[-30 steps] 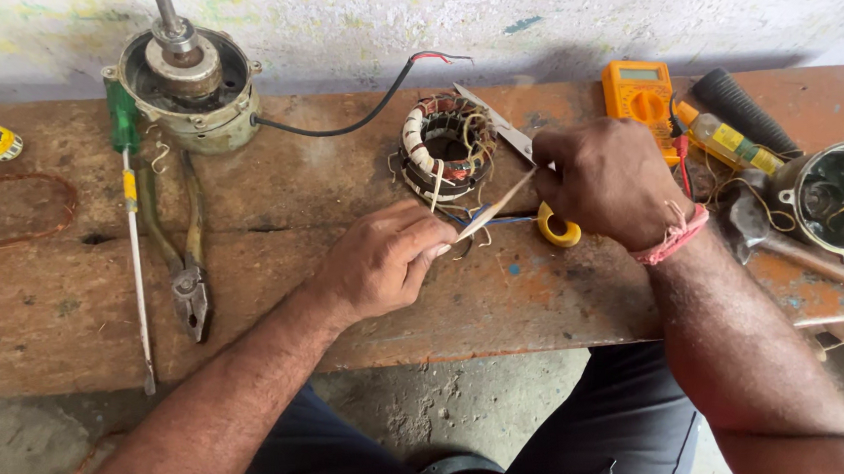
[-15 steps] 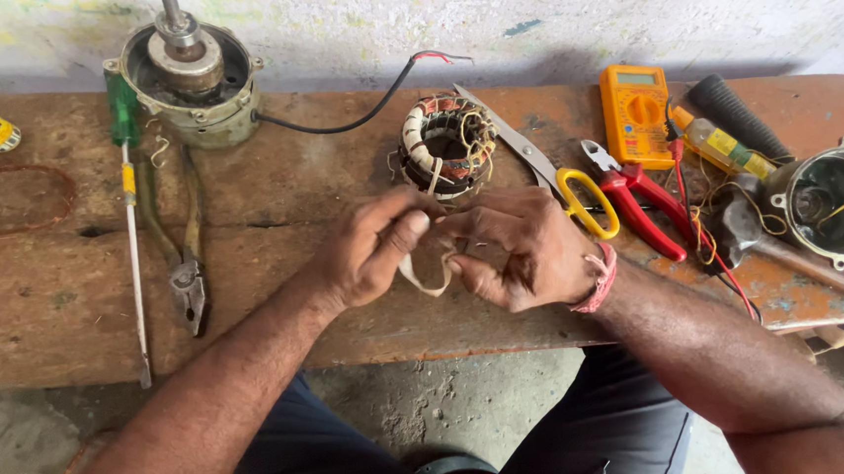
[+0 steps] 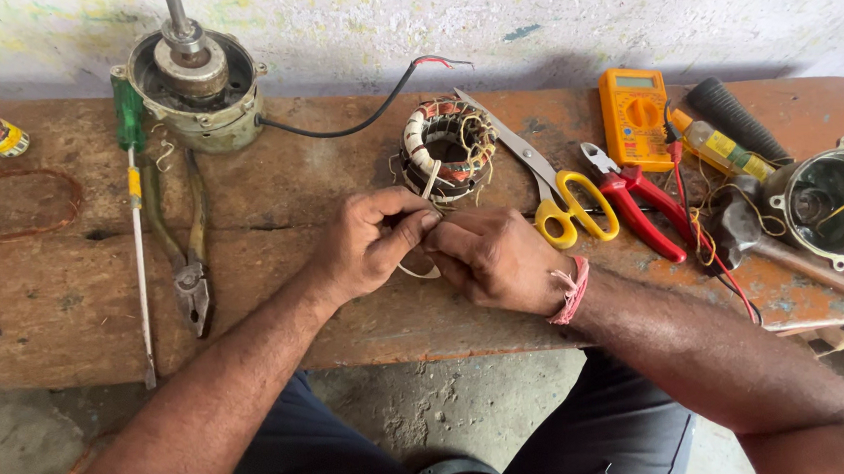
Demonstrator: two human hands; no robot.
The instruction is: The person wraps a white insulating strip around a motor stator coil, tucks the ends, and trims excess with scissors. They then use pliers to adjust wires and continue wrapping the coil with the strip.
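Bare forearms, pink thread band [image 3: 572,291] on rt wrist, dark trousers [image 3: 358,449]

Bare bench [image 3: 270,193] lies open left of the hands; stator [image 3: 448,151] and scissors [image 3: 558,193] crowd beyond them.

On the worn wooden bench [image 3: 71,311], the left hand [image 3: 368,241] and the right hand [image 3: 498,261] meet and pinch a pale loop of sleeving [image 3: 414,270] just in front of the wound stator coil [image 3: 447,148]. Beside the right hand lie yellow-handled scissors [image 3: 558,198], red cutters [image 3: 637,202] and an orange multimeter [image 3: 635,118]. To the left are pliers [image 3: 186,253], a green screwdriver [image 3: 133,188] and a motor housing [image 3: 196,85].
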